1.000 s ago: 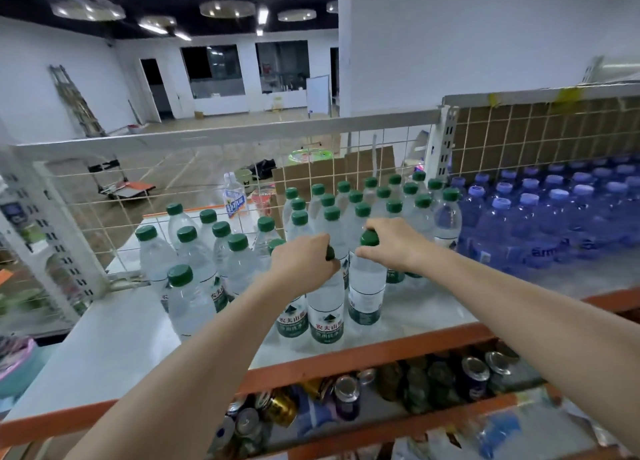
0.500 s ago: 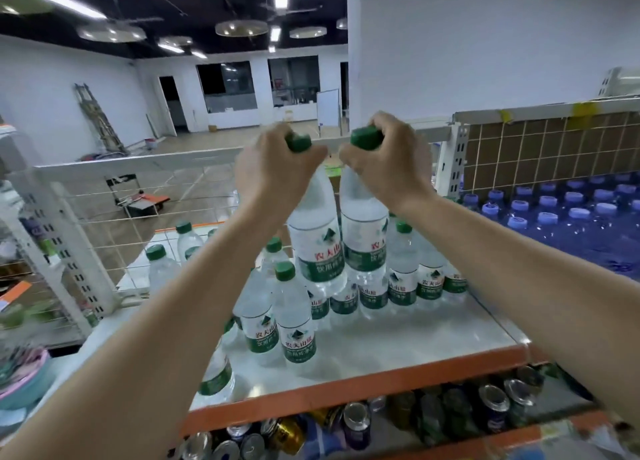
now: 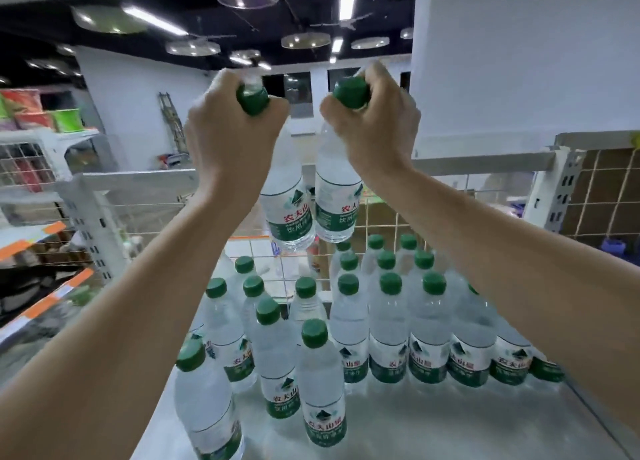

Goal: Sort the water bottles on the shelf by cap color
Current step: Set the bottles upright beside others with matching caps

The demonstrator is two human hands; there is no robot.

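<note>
Transfer is the step in hand, by our reading: we hold two green-capped bottles aloft, clear of the shelf point(image 3: 433, 421); our left hand point(image 3: 232, 130) has its fingers curled round the neck of the left bottle point(image 3: 289, 210), its green cap point(image 3: 252, 97) showing above the fist; our right hand point(image 3: 374, 123) grips the neck of the right bottle point(image 3: 336, 206) in the same way, with that cap point(image 3: 350, 93) protruding. Both bottles hang nearly upright, bases close together — whether they touch we cannot tell. Below them the green-capped group point(image 3: 391, 321) stands on the white shelf surface: a tidy block of rows on the right, a looser cluster point(image 3: 270, 338) on the left and front. Every cap in view is green; no other cap colour shows here. The next move, as we judge it, calls for carrying the pair to a free spot beside like-coloured bottles and lowering them straight down — bases level, apart enough not to knock standing neighbours; a tilted descent risks toppling the loose cluster.
</note>
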